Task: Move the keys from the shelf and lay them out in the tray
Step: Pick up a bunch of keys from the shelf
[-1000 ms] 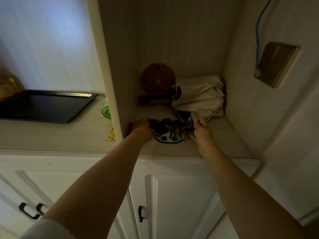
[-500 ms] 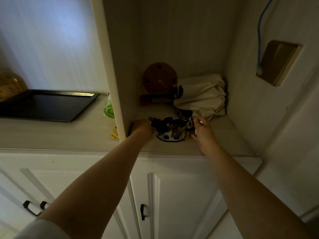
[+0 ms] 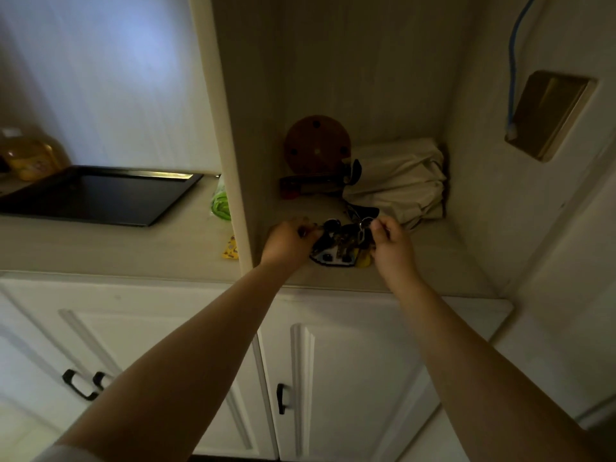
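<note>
- The keys [image 3: 345,240] lie in a dark tangled bunch on the shelf [image 3: 430,261], near its front edge and toward its left side, partly over a white-and-black tag [image 3: 333,260] with a yellow bit [image 3: 364,260] just beside it.
- The step in hand looks like gathering the bunch for the lift; it goes best if both hands close under the whole cluster, so no loose key or ring trails and snags on the cream bag [image 3: 400,181] behind.
- A level lift, then a carry left round the upright panel [image 3: 233,161], should reach the black tray [image 3: 100,195], which sits well apart on the counter [image 3: 100,248] at its back edge.
- The left hand [image 3: 290,241] is curled at the left end of the bunch, fingers pinched on a key or fob; what exactly it grips is too dark to tell.
- The right hand [image 3: 390,243] is closed narrowly at the right end, fingertips on a metal ring [image 3: 365,223].
- Both forearms reach up and forward, converging on the shelf, wrists roughly level with its front edge.
- A round brown disc [image 3: 316,145] leans at the shelf's back.
</note>
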